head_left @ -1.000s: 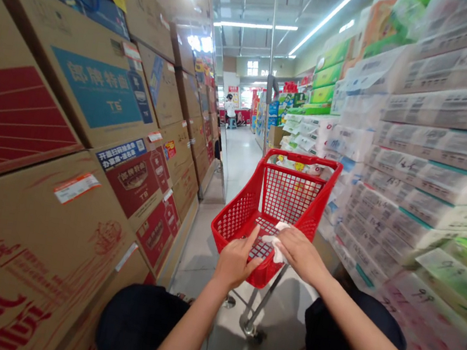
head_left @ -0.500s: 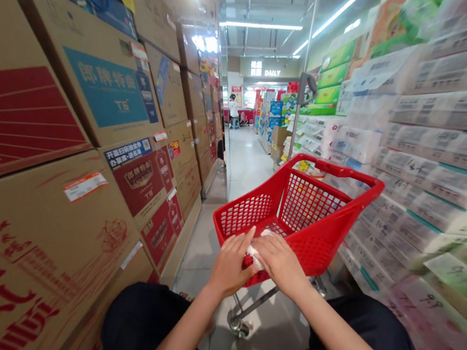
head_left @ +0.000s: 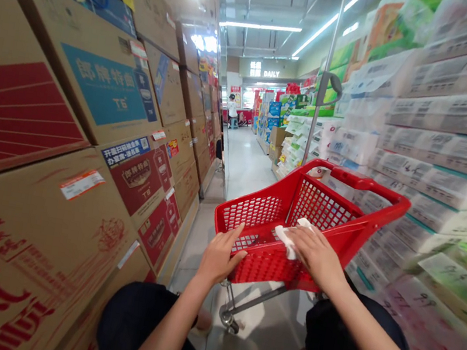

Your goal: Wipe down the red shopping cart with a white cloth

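Observation:
In front of me stands a red shopping cart [head_left: 276,267] with a plastic mesh basket, its handle toward the right. My right hand [head_left: 316,256] presses a white cloth or tissue [head_left: 287,240] onto the near top rim of the basket; the cloth sticks out past the fingertips. Further left on that same rim rests my left hand [head_left: 220,256], its thumb and fingers apart and no object in it. The cart's lower frame and a front caster [head_left: 229,319] show beneath the basket.
Stacked cardboard boxes [head_left: 110,84] wall the left side. Packs of tissue paper [head_left: 449,156] rise high on the right. A metal pole with a grey handle [head_left: 321,88] stands behind the cart. Down the aisle a person [head_left: 232,110] sits on a stool.
My right hand has slid right along the rim with the white cloth, away from my left hand. The cart has turned slightly, its handle end shifting right. My left hand has moved slightly left.

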The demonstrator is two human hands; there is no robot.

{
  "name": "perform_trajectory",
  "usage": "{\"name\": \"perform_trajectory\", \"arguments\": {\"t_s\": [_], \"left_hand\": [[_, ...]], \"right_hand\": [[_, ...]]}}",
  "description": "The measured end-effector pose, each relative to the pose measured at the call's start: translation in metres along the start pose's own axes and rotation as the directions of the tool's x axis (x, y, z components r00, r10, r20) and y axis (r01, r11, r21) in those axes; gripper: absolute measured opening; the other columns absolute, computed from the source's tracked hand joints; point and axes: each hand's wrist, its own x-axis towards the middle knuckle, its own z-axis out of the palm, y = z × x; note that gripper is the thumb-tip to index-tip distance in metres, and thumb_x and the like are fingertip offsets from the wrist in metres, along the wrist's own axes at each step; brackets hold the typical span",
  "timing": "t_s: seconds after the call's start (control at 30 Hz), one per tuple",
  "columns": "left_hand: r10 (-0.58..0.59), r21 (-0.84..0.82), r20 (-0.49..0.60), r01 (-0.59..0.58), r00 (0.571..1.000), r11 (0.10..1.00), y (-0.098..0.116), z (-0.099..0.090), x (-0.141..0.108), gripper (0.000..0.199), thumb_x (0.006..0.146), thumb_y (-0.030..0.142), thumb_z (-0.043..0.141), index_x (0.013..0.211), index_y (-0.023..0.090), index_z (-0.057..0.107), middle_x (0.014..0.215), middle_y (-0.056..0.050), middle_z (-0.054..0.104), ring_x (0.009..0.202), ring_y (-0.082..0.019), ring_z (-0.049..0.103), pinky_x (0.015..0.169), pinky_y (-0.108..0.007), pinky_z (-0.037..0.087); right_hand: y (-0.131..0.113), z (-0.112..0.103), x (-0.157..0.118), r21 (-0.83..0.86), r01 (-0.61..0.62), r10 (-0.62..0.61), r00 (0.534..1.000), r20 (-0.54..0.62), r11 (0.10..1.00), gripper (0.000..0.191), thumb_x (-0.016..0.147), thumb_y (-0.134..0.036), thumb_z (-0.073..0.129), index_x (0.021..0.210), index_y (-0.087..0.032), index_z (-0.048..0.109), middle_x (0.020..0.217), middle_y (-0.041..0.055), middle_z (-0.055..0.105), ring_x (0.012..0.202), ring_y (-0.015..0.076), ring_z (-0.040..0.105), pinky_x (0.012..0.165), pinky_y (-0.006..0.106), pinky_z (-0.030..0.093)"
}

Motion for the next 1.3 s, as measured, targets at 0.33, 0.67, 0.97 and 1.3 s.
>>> {"name": "perform_trajectory", "arguments": {"t_s": [0.33,0.67,0.97,1.3], "left_hand": [[0.064,0.143,-0.041,-0.058,0.997,0.988,0.060,0.018,0.011,0.076,0.099,0.057,0.049,0.161,0.019,0.025,0.151,-0.014,0.052,0.126,-0.031,0.058,0.099,-0.043,0.050],[-0.004,0.148,-0.024,0.008,1.000,0.989,0.036,0.012,0.004,0.070,0.100,0.055,0.050,0.160,0.025,0.029,0.148,-0.011,0.057,0.124,-0.029,0.060,0.097,-0.046,0.052],[0.105,0.079,-0.080,-0.099,0.991,0.992,0.086,0.031,0.023,0.078,0.100,0.062,0.042,0.159,0.012,0.029,0.158,-0.015,0.043,0.145,-0.032,0.041,0.120,-0.050,0.033],[0.066,0.056,-0.049,-0.063,0.997,0.996,0.062,0.027,0.019,0.071,0.102,0.060,0.040,0.162,0.026,0.022,0.160,-0.008,0.042,0.131,-0.030,0.053,0.110,-0.050,0.042]], "right_hand": [[-0.048,0.012,0.015,0.023,0.034,-0.034,0.999,-0.003,0.999,0.050,0.102,-0.022,0.047,0.151,-0.024,0.047,0.147,0.0061,0.058,0.138,0.0236,0.051,0.120,0.050,0.036],[0.026,-0.022,-0.020,-0.112,-0.089,0.083,0.995,-0.061,0.990,0.048,0.103,-0.026,0.045,0.151,-0.025,0.046,0.148,0.0055,0.057,0.142,0.0246,0.046,0.121,0.050,0.031],[-0.036,-0.003,0.009,0.005,-0.010,0.011,1.000,-0.028,1.000,0.047,0.102,-0.025,0.045,0.148,-0.025,0.051,0.137,0.0070,0.066,0.131,0.0257,0.056,0.118,0.052,0.036],[0.048,-0.038,-0.025,-0.148,-0.113,0.104,0.993,-0.062,0.983,0.045,0.103,-0.030,0.044,0.147,-0.023,0.053,0.143,0.0074,0.061,0.136,0.0256,0.052,0.117,0.050,0.035]]}}
